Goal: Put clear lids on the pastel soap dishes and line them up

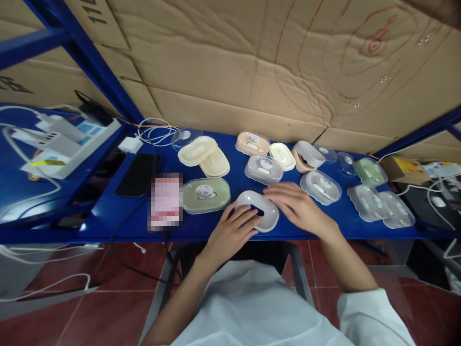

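A light grey oval plastic dish [270, 216] with a slot-shaped hole in its middle lies near the table's front edge. My left hand [234, 223] rests across its left side, fingers spread over the dish and reaching the hole. At the dish's far right rim is my right hand [297, 204], its fingers stretched out and close together; its fingertip contact is hard to make out. Just behind the dish sits a grey dish under a clear lid [264, 168] with a round label. Left of my left hand lies a green lidded dish [206, 195].
Cream dishes [198, 151], a peach lidded dish [252, 143] and a stacked grey ring [309, 154] stand behind. Several lidded dishes [369, 202] lie right. On the left are a phone [139, 174], a pink blurred item [165, 199] and a power strip [91, 144]. Cardboard [223, 62] backs the table.
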A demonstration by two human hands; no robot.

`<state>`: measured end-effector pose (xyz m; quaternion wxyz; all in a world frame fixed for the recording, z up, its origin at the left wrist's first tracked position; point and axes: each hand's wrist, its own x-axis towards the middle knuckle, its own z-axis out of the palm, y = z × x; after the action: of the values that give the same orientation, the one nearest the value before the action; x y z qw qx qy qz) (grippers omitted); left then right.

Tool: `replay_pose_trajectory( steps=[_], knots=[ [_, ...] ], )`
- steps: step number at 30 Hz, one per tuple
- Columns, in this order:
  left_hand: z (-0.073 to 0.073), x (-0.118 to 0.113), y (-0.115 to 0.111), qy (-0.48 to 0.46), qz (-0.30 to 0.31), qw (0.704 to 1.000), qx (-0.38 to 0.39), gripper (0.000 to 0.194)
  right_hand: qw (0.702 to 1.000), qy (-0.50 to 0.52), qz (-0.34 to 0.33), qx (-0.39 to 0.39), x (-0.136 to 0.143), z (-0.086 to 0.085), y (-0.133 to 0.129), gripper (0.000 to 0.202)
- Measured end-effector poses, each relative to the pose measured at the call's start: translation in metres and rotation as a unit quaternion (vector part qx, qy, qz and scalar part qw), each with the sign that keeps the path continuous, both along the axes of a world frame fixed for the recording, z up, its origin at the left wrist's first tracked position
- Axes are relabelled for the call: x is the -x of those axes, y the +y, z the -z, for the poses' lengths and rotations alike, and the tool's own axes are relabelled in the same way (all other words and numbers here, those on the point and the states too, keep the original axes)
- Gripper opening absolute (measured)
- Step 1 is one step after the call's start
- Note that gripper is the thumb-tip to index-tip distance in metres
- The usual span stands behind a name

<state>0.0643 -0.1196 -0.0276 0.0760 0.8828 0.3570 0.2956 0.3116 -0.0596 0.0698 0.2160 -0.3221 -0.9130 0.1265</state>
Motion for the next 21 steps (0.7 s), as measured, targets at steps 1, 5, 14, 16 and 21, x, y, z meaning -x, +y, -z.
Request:
replay_pose_trajectory(
  steps=[1, 5, 14, 16, 21],
  knots=[
    [0.0, 0.0, 0.0, -0.005, 0.001, 1.0, 0.009, 0.034, 1.0, -0.008, 0.004, -0.023, 0.016, 0.001, 0.019, 0.035],
    [0.001, 0.001, -0.002, -0.028, 0.005, 0.999, 0.033, 0.032, 0.994, -0.09, -0.037, -0.041, 0.096, 0.019, 0.1, 0.031],
    [-0.001, 0.006, -0.006, -0.071, -0.01, 0.997, 0.001, 0.023, 0.991, -0.118, -0.057, -0.026, 0.086, 0.008, 0.125, 0.024],
    [0.0, 0.009, -0.007, -0.116, -0.007, 0.993, -0.022, 0.023, 0.996, -0.06, -0.062, 0.009, 0.046, -0.004, 0.104, 0.023],
    [0.005, 0.017, -0.011, -0.254, -0.032, 0.965, -0.05, 0.024, 0.997, 0.017, 0.002, 0.071, -0.032, -0.004, 0.018, 0.024]
  ],
)
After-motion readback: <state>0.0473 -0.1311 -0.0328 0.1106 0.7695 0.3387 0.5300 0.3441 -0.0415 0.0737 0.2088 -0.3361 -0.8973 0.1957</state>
